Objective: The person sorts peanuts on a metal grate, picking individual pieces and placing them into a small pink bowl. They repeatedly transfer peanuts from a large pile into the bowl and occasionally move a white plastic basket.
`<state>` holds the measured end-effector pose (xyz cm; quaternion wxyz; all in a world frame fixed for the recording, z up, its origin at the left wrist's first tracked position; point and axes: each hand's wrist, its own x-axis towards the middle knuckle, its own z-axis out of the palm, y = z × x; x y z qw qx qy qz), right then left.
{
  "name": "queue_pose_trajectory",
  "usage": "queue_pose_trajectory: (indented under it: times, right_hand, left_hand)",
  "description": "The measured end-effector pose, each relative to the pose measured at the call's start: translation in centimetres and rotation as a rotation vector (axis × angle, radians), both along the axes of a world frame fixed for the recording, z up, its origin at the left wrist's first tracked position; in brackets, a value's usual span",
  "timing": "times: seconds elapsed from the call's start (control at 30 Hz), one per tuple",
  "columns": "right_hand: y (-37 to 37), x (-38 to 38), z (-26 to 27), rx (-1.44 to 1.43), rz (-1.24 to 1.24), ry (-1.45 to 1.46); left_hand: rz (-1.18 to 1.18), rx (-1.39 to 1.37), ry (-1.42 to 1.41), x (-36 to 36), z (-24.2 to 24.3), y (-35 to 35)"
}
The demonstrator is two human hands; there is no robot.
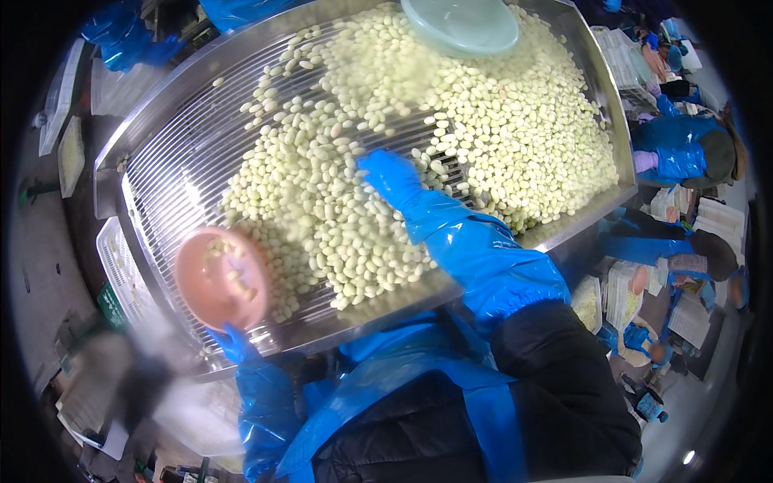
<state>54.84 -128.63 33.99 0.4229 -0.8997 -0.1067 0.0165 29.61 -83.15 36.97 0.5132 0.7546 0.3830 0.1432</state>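
Observation:
My left hand (232, 344), in a blue glove, grips the near rim of a pink plastic bowl (202, 299). The bowl is tilted over the slats, with a few pale pieces inside. Across a heap of pale green oval pieces of produce (296, 163) reaches my right hand (389, 175), also gloved in blue. Its fingertips touch the pieces at the edge of a gap where the slats show; whether it holds any cannot be seen. Beneath the produce is a sloping stainless-steel sorting table with a slatted bed (175, 142).
A pale green basin (462, 27) rests on the larger heap (531, 133) at the far side. Raised metal walls (610, 78) edge the table. White plastic crates (130, 271) stand beside it. People in blue aprons (682, 142) work at the right; another gloved person (124, 36) is at upper left.

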Motion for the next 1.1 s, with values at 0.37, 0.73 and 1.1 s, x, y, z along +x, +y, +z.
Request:
queue_pose_trajectory:
  times: [0.37, 0.73, 1.1]
  right_hand:
    - [0.7, 1.2, 1.9, -0.028, -0.187, 0.102]
    - [-5.5, 0.5, 5.9, 0.840, -0.564, 0.259]
    - [-18.8, 5.4, -4.0, -0.096, -0.497, 0.054]
  left_hand:
    - [-0.048, -0.090, -0.111, 0.4, 1.5, -1.5]
    - [0.006, 0.010, -0.019, 0.4, -0.1, -0.1]
    - [-0.042, 0.126, 0.057, 0.7, 1.2, -0.6]
